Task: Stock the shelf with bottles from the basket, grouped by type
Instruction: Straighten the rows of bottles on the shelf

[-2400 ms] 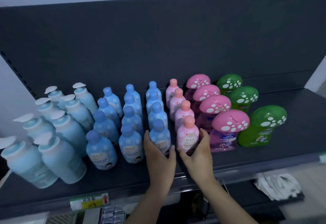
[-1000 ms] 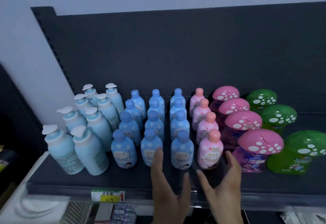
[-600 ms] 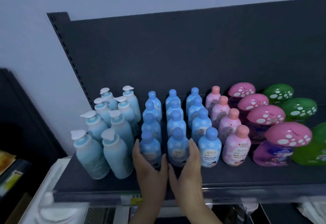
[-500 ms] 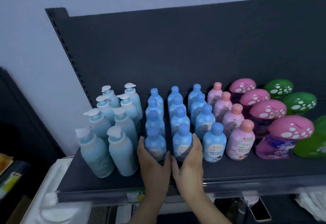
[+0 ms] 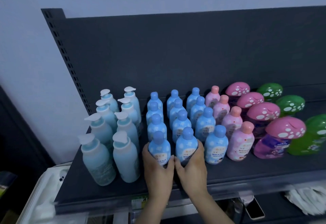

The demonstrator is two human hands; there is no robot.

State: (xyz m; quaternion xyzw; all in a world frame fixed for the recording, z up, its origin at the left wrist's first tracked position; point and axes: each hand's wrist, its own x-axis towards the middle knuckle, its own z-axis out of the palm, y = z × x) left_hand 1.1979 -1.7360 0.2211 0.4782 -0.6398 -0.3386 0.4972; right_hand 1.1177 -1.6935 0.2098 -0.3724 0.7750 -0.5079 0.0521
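The shelf [image 5: 247, 169] looks almost stocked: pump bottles [image 5: 105, 160], blue bottles [image 5: 205, 125], pink bottles [image 5: 240, 142], pink-capped bottles [image 5: 271, 146] and green-capped bottles [image 5: 303, 146] stand upright in separate groups. The left hand [image 5: 157, 172] curls round the front-left blue bottle [image 5: 159, 150] and the right hand [image 5: 192, 167] round the front-middle blue bottle [image 5: 187, 146], both bottles standing on the shelf, probably for final straightening. The basket is out of view, so I cannot tell what remains.

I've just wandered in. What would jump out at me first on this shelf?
Likely the spotted mushroom caps at the right of the shelf: a row of pink mushroom bottles, with green mushroom bottles beyond them. Then, at front centre, the left hand grips the left front blue bottle and the right hand grips the middle front blue bottle. Pale pump bottles stand at the left.
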